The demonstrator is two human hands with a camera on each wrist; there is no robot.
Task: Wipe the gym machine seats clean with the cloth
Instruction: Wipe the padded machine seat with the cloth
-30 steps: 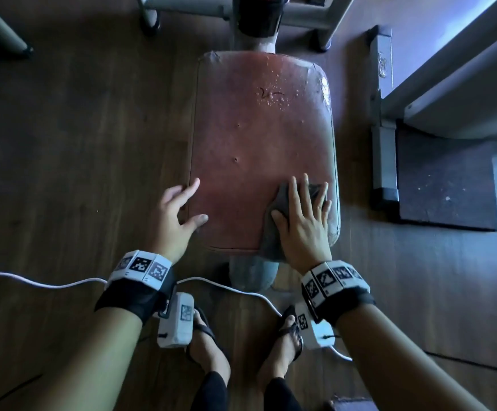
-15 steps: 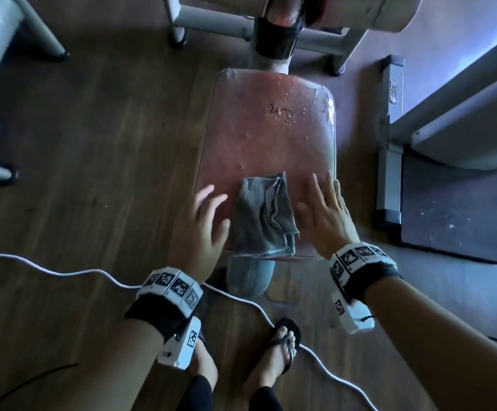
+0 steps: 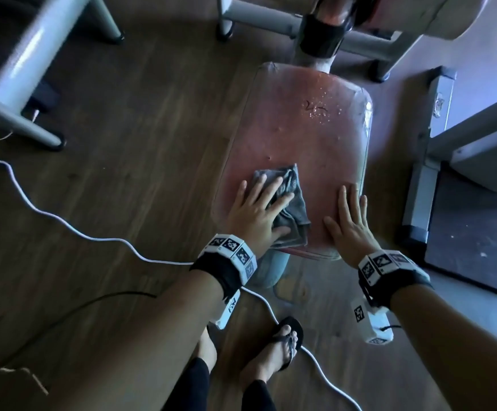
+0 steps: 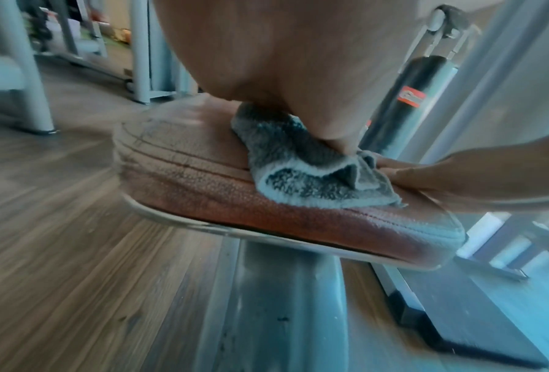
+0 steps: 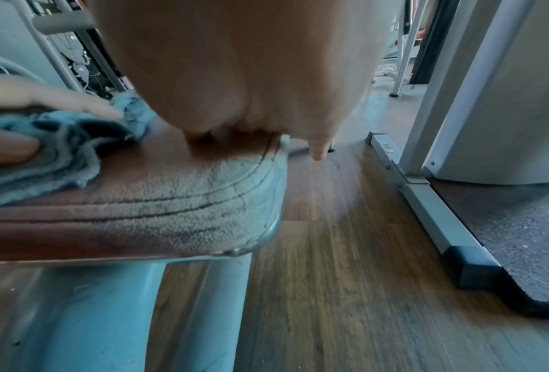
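A worn reddish-brown seat pad [image 3: 300, 137] on a grey post stands in front of me, with scuffed spots near its far end. A crumpled grey cloth [image 3: 293, 203] lies on the pad's near left part. My left hand [image 3: 256, 209] presses flat on the cloth with straight, spread fingers. My right hand [image 3: 349, 221] rests flat and bare on the pad's near right edge, beside the cloth. In the left wrist view the cloth [image 4: 314, 176] bunches under my palm on the seat [image 4: 203, 186]. The right wrist view shows the seat's corner [image 5: 203, 196] and the cloth [image 5: 59, 161].
Grey machine frames stand at the far left [image 3: 34, 69] and behind the seat [image 3: 271, 25]. A grey base rail [image 3: 425, 173] and dark mat [image 3: 478, 232] lie to the right. A white cable [image 3: 63, 221] trails over the wooden floor. My sandalled feet [image 3: 282, 348] stand below the seat.
The right hand let go of the cloth and moved to the pad's right edge. The left hand came off the seat's left edge and now presses on the cloth, which shifted left.
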